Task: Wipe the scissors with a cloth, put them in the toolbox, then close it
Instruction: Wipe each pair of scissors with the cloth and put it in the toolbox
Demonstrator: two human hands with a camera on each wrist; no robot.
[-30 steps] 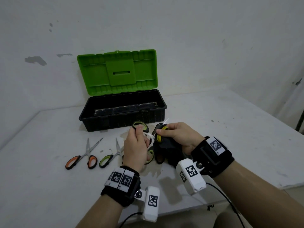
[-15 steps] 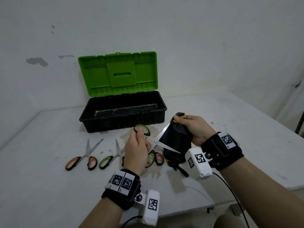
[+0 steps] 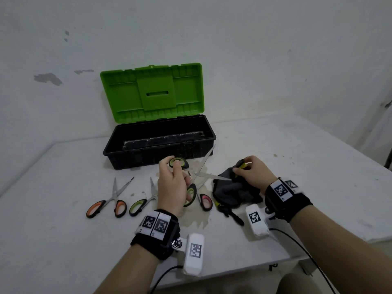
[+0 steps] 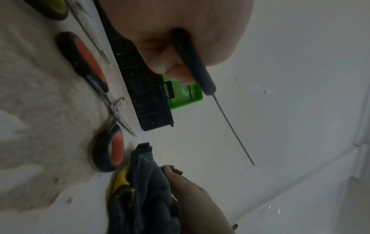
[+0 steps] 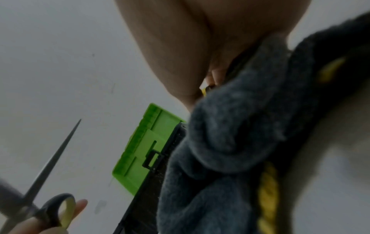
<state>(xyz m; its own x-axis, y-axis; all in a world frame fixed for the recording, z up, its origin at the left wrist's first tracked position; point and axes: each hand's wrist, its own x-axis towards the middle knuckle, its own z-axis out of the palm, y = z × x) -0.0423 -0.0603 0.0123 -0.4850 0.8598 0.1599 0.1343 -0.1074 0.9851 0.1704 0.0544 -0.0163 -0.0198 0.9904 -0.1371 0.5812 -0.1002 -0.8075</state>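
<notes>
Left hand (image 3: pixel 172 187) grips opened scissors (image 3: pixel 192 177); right hand (image 3: pixel 252 174) pinches cloth (image 3: pixel 233 192), seemingly touching one blade's tip.

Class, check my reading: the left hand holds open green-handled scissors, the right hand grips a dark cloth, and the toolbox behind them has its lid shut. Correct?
Not quite. The toolbox lid stands open, as the head view shows. The rest holds: the left hand holds the open green-handled scissors, and the right hand grips the dark cloth.

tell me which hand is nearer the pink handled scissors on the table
Left. The left hand, holding the open green-handled scissors, hovers right beside the pink-handled scissors, partly over them. The right hand grips the dark cloth farther to their right.
</notes>
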